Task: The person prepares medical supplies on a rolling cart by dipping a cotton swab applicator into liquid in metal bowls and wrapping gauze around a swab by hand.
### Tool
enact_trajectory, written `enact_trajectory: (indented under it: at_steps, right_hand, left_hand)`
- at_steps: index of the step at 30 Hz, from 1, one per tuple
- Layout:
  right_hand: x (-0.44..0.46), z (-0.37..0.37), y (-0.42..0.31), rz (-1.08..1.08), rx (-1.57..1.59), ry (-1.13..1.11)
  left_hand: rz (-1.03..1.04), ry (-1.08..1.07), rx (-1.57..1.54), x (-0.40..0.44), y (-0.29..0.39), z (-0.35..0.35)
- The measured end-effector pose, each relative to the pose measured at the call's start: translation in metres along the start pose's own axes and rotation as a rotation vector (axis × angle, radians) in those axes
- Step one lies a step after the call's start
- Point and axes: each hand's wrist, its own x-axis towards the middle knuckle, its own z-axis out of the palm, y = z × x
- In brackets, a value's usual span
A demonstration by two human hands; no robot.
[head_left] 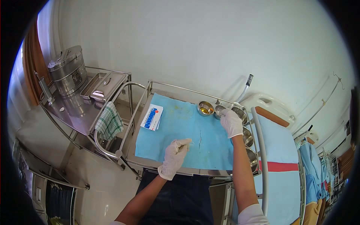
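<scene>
My left hand (175, 157), in a white glove, hovers over the blue sheet (213, 144) on a metal trolley. Its fingers are pinched together; a faint pale or clear bit shows at the tips, too small to name. My right hand (232, 124), also gloved, reaches to the far right of the sheet. Its bent fingers meet at the rim of a small metal bowl (217, 108) and partly cover it; what they grip is hidden. Left of that bowl stands a larger metal bowl (205, 108) with amber liquid in it.
More metal bowls (248, 136) line the trolley's right edge. A white-and-blue box (152, 117) lies at the sheet's left. Another trolley holds a steel drum (68, 71) and lidded tray (108, 87); a checked towel (109, 120) hangs nearby. A bed (279, 150) adjoins right.
</scene>
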Motion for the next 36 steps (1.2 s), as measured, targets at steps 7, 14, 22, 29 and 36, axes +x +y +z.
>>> enact_trajectory:
  at_steps: [7,14,22,29,36]
  right_hand:
    - [-0.030,0.016,0.020,0.060,0.392,0.113]
    - [-0.109,0.008,0.008,0.178,0.831,0.003]
    - [-0.183,0.026,0.001,0.169,0.965,0.024]
    - [-0.200,0.043,0.001,0.094,0.939,0.043]
    - [-0.202,0.047,0.003,0.047,0.845,0.023]
  left_hand:
    - [0.036,0.041,0.027,0.001,0.006,0.001]
    - [-0.055,0.129,-0.099,0.000,0.004,0.004]
    - [-0.063,0.098,0.011,-0.001,0.002,0.004]
    - [-0.004,0.049,0.128,-0.002,-0.001,0.003]
    - [-0.006,-0.005,0.190,-0.004,0.009,0.001]
